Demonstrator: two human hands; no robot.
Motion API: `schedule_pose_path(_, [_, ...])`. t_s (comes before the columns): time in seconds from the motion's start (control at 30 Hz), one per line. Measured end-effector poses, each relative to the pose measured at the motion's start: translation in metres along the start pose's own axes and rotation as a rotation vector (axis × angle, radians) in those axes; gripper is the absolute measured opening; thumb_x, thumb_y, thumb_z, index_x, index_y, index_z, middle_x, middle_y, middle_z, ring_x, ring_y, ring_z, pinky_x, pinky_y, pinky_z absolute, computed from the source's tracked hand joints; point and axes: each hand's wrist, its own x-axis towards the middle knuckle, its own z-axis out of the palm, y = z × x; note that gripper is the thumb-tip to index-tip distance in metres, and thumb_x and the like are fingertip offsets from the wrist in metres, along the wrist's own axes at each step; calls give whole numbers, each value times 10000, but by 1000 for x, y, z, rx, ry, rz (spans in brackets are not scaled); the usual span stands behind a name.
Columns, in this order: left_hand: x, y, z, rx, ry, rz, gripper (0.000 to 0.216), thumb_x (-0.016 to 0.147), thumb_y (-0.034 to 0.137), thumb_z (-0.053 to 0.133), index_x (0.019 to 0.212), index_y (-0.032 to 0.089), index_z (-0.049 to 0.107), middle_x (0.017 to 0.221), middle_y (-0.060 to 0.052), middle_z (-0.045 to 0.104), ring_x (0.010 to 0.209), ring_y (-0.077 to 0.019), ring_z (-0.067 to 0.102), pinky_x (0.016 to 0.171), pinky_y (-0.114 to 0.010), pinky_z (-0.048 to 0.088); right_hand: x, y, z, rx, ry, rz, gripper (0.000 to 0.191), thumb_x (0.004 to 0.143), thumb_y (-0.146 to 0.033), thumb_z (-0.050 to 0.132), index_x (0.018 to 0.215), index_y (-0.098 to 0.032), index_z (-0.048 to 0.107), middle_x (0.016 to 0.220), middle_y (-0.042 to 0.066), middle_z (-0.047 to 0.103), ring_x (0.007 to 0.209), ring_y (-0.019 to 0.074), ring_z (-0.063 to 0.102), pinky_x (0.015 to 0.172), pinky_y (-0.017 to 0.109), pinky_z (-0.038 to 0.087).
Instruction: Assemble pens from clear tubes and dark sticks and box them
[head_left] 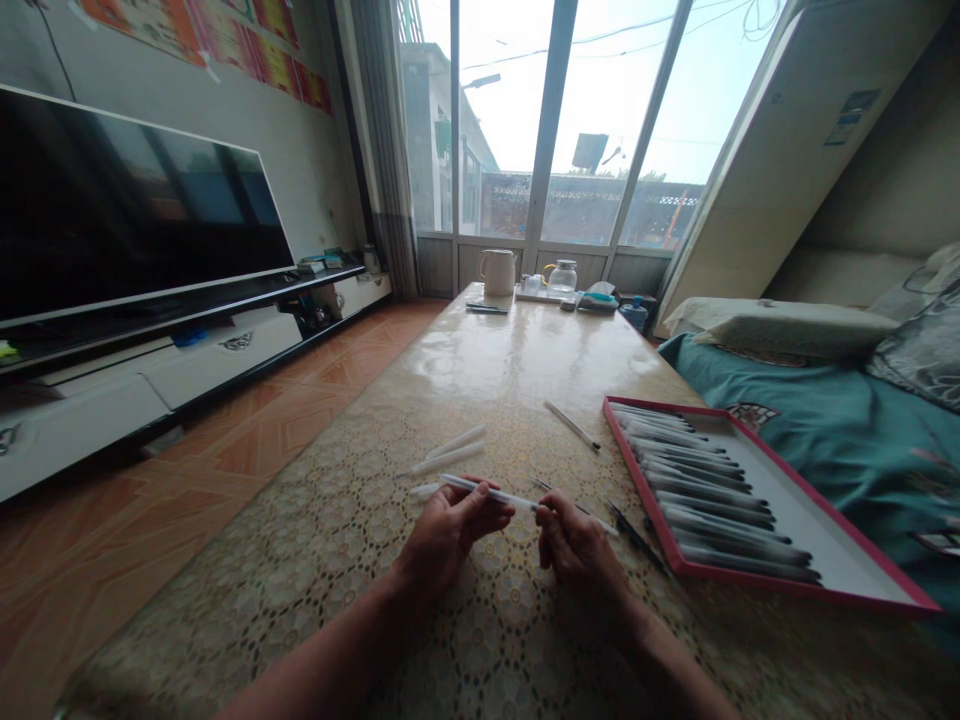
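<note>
A slim, whitish translucent pen (499, 494) is held level over the table. My left hand (446, 525) is closed around its left part, thumb on top. At its right end, the fingers of my right hand (576, 545) are pinched together, hiding that tip. Several pale, clear pen tubes (450, 458) lie just beyond my left hand. One pen with a dark end (576, 427) rests farther up the table. Thin dark pen pieces (637, 538) lie right of my right hand, partly overlapping; their exact kind is hard to make out.
A red-rimmed tray (840, 520) holding a row of many dark-tipped pens (712, 480) stands to the right. On the table's far end are a kettle (498, 273), a glass jug (562, 277) and a tissue pack (598, 293). A patterned cover (315, 530) lies over the tabletop.
</note>
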Motion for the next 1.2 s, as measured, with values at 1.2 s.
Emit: schedule_pose_path(1.2, [5, 26, -34, 1665, 168, 672, 99, 734, 227, 646, 823, 221, 689, 891, -70, 613, 908, -252, 552, 829, -367, 427, 1, 11, -5, -76, 255, -13, 324, 932, -442, 371, 859, -182, 548, 589, 1, 581, 497, 138, 547, 494, 224, 383])
